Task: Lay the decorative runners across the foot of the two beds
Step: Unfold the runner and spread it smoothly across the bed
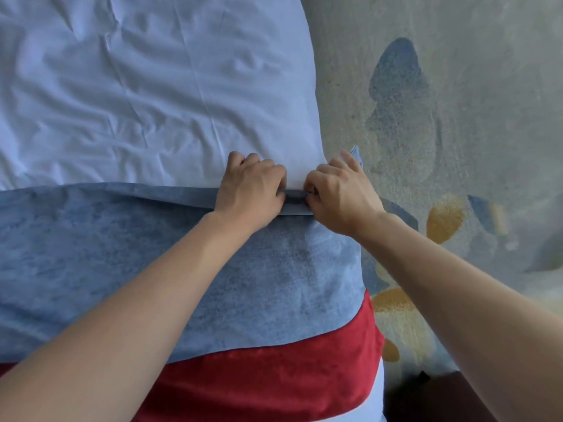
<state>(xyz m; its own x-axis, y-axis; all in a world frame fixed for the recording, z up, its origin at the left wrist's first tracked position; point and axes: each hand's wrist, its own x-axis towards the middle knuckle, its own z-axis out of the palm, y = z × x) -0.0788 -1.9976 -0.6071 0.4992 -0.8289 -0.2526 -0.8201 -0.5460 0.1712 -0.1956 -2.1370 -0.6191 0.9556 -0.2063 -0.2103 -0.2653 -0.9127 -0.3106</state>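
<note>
Two hands, left hand [251, 185] and right hand [341, 193], pinching one blue runner [152, 254] edge.

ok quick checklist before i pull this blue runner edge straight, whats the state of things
1. Left hand has a grip on the far edge of the blue runner: ok, fingers curled on it.
2. Right hand grips the same edge: ok, close beside the left.
3. Far edge lies flat: not ok, it is folded over between the hands.
4. Runner end hangs over the bed side: not ok, a corner is flipped up beyond the right hand.
5. Red runner stays exposed: ok, it shows along the near side.
6. White sheet is smooth: not ok, wrinkled.
</note>
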